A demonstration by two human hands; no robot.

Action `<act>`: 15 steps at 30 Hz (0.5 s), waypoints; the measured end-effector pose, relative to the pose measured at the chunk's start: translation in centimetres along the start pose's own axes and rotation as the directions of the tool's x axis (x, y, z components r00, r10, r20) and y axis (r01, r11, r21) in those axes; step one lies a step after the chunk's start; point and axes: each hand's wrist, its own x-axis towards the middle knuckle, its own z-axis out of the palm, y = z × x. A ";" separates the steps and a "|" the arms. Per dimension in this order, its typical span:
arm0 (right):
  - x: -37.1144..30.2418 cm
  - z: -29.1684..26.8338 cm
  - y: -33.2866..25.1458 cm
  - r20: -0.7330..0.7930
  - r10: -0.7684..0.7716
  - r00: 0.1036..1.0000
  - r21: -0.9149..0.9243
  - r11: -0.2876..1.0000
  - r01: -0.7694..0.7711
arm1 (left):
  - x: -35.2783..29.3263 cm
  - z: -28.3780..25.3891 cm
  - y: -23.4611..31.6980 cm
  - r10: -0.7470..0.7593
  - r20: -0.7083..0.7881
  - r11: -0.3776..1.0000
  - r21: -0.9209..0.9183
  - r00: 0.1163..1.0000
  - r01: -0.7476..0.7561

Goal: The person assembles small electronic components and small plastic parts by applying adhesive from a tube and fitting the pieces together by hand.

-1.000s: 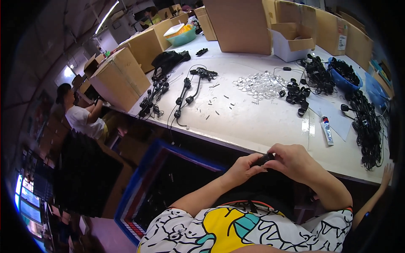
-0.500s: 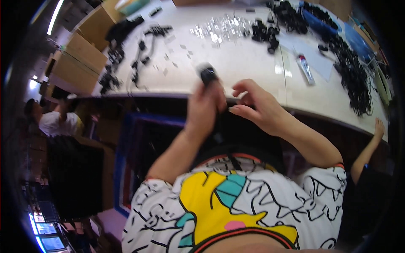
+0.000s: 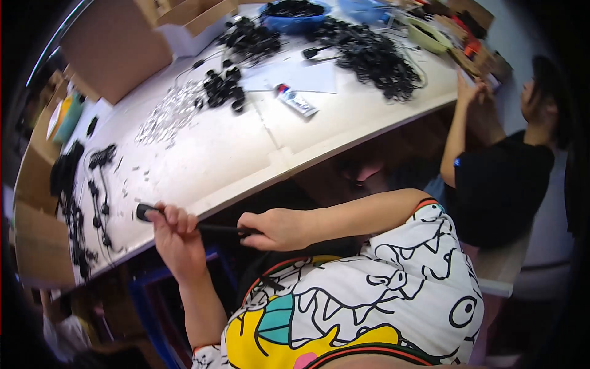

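Note:
My left hand [image 3: 179, 243], at the table's front edge, is closed round a black corded piece [image 3: 146, 212] whose thick rounded end sticks out past my thumb. A black cord [image 3: 216, 229] runs from this fist to my right hand [image 3: 275, 230], whose fingers are curled shut on it. The cord looks taut between the two hands. The exact kind of the piece is hard to make out, since my fingers cover much of it.
On the white table [image 3: 239, 147] lie clear shiny pieces [image 3: 169, 114], black round parts [image 3: 222, 89], a tube [image 3: 296, 101] and heaped black cables [image 3: 375, 61]. Blue basin [image 3: 295, 21] and cardboard boxes [image 3: 114, 49] stand behind. A co-worker [image 3: 504, 166] sits at the right.
The view has swung to the right. My right hand, earlier apart with loosely bent fingers, now grips the cord. My left hand still holds the black piece, turned more sideways.

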 end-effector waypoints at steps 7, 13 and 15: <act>-0.6 -0.3 -0.5 0.023 0.033 0.999 -0.162 0.986 -0.029 | 0.6 0.4 0.3 0.052 0.084 0.985 0.160 0.995 -0.065; -0.2 -6.1 -2.2 -0.106 0.011 0.994 0.023 1.000 -0.009 | 0.7 0.2 1.5 -0.013 0.130 0.940 0.338 0.991 -0.032; 0.7 -10.7 -3.7 -0.241 0.112 0.964 0.259 0.965 -0.048 | 0.4 -0.4 1.7 -0.016 0.073 0.907 0.420 0.997 -0.016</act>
